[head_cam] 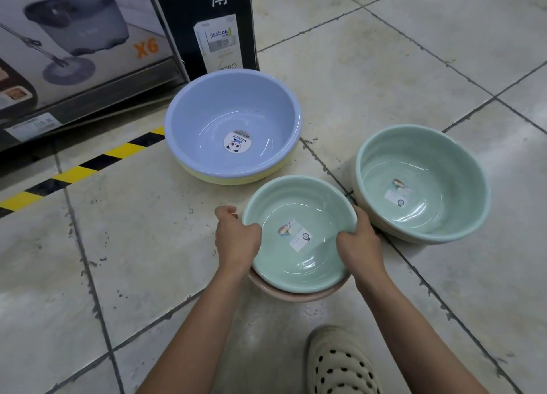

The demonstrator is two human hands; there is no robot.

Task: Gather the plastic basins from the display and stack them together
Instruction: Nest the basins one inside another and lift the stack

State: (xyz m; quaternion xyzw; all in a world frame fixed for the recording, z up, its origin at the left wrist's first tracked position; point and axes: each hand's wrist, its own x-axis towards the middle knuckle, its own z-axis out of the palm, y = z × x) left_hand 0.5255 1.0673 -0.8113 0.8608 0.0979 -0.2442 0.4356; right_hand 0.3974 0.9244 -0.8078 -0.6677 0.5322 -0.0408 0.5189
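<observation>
A small green basin (299,204) sits nested in a pink basin (293,296) on the tiled floor in front of me. My left hand (235,239) grips its left rim, fingers curled over the edge. My right hand (359,239) grips the right rim the same way. To the right stands a larger green basin (420,162) on top of paler basins. Behind, a big blue basin (207,112) rests inside a yellow one (225,179).
A shelf with a mop-bucket box (74,32) and a black carton (207,23) stands at the back left. Yellow-black tape (88,165) marks the floor beside it. My sandalled foot (340,364) is near the bottom edge.
</observation>
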